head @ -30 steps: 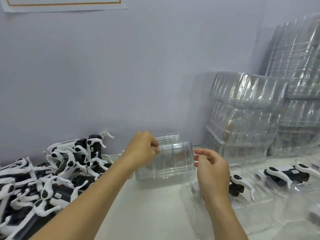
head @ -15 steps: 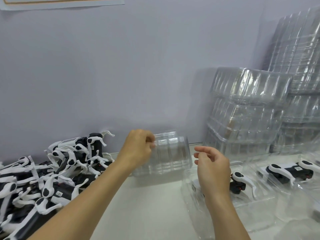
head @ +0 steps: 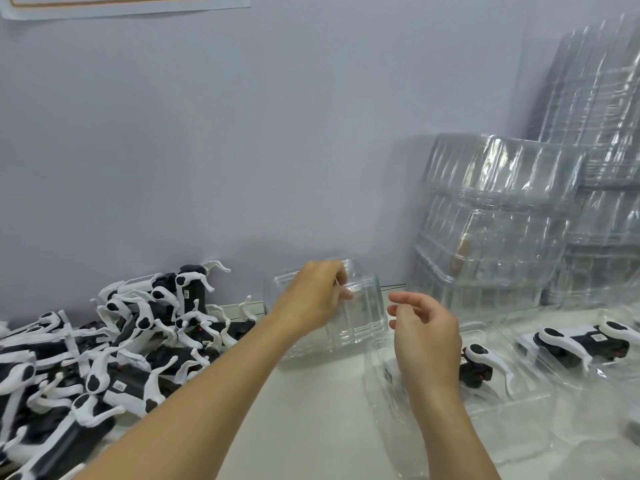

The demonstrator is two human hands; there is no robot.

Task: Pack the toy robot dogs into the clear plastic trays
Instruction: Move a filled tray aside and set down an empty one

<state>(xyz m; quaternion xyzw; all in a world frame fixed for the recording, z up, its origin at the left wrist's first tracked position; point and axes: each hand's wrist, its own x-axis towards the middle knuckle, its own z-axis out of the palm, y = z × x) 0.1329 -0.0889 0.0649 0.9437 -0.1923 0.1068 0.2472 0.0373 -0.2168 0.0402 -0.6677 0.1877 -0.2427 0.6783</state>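
A person's two bare forearms reach forward over a white tabletop [head: 311, 420] that meets a pale lilac wall [head: 242, 150].

The left hand [head: 313, 299] grips a small clear plastic tray [head: 360, 313] by its upper left edge, fingers curled over the rim, holding it upright and raised a little above the table near the wall. The right hand [head: 424, 336] hovers just to the right of that tray, apart from it, its fingers loosely curled and holding nothing.

Directly beneath and behind the right hand lies a black and white toy robot dog [head: 483, 365] seated in a clear tray [head: 512, 407] on the table. A second packed toy dog [head: 588, 341] lies in another clear tray further right, so two packed dogs are visible.

At the far left, well apart from both hands, a heap of loose black and white toy robot dogs [head: 114, 351] is tangled together; there are too many overlapping to count.

Against the wall on the right stand two tall stacks of empty clear plastic trays [head: 498, 220]; the number of trays in each cannot be told.

A white paper sheet with an orange border line [head: 121, 3] hangs at the top left of the wall.
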